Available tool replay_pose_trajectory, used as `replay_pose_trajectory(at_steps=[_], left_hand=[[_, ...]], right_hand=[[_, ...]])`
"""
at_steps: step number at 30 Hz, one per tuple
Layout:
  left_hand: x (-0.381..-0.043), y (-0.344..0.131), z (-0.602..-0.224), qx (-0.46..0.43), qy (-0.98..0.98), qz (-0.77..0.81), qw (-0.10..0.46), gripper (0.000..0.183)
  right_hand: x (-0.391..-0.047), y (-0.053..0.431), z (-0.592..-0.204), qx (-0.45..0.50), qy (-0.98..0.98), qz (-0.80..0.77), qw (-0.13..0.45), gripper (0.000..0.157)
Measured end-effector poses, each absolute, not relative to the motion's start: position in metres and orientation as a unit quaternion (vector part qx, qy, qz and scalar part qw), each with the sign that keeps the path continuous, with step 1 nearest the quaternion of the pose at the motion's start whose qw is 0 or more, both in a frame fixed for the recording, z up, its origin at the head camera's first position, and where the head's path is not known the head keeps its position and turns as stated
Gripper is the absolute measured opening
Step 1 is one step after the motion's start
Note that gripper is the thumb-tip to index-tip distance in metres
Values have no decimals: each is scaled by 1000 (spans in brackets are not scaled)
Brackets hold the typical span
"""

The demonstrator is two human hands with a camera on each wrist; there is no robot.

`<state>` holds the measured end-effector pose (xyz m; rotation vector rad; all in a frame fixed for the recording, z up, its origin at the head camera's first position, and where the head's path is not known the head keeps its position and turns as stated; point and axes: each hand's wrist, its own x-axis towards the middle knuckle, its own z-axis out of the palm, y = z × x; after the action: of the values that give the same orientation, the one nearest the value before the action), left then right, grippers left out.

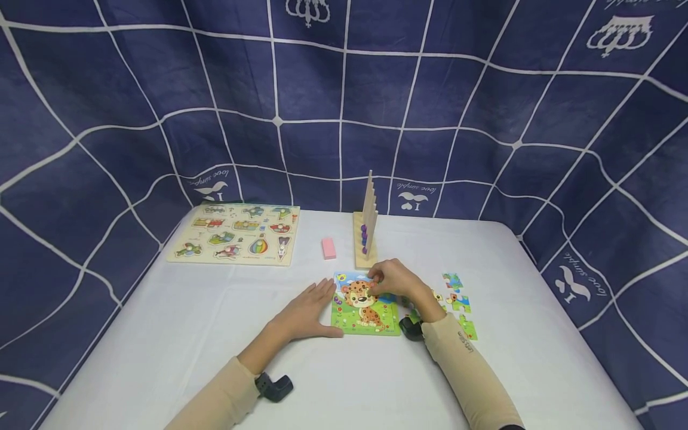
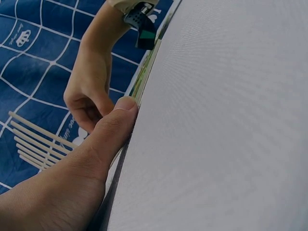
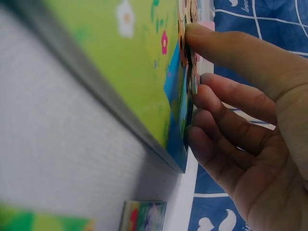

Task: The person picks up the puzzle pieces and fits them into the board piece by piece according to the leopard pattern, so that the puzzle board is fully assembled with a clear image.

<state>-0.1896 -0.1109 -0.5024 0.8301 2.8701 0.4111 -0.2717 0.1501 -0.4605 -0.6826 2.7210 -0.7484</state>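
A leopard jigsaw puzzle [image 1: 349, 322] with a green and blue scene lies flat on the white table. My left hand [image 1: 307, 312] rests at its left side, fingers stretched out and thumb at the lower left edge. At the puzzle's upper right, my right hand [image 1: 396, 280] pinches a small jigsaw piece [image 3: 194, 79] between thumb and fingers, by the leopard's head. That piece is seen nearly edge-on in the right wrist view, so its picture is mostly hidden. Loose jigsaw pieces [image 1: 460, 303] lie to the right, some partly behind the right forearm.
Behind the puzzle stands a wooden rod stacker [image 1: 366, 258] with purple beads. A pink block [image 1: 328, 248] lies left of it. A wooden peg puzzle board [image 1: 244, 234] sits at the back left. Blue checked cloth [image 1: 376, 89] hangs around the table [image 1: 344, 388].
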Motion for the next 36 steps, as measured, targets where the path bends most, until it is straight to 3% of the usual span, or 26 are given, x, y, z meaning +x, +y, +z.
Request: replay_pose_trajectory(at_steps=[7, 17, 36], left_hand=[[-189, -111, -503, 274, 950, 134, 66, 119], [-189, -111, -502, 273, 950, 136, 68, 118], [-189, -111, -499, 269, 950, 139, 73, 118]], right_hand=[[-272, 153, -463, -246, 922, -273, 124, 31], [-274, 156, -463, -261, 915, -283, 122, 22], [-276, 154, -461, -258, 916, -278, 133, 22]])
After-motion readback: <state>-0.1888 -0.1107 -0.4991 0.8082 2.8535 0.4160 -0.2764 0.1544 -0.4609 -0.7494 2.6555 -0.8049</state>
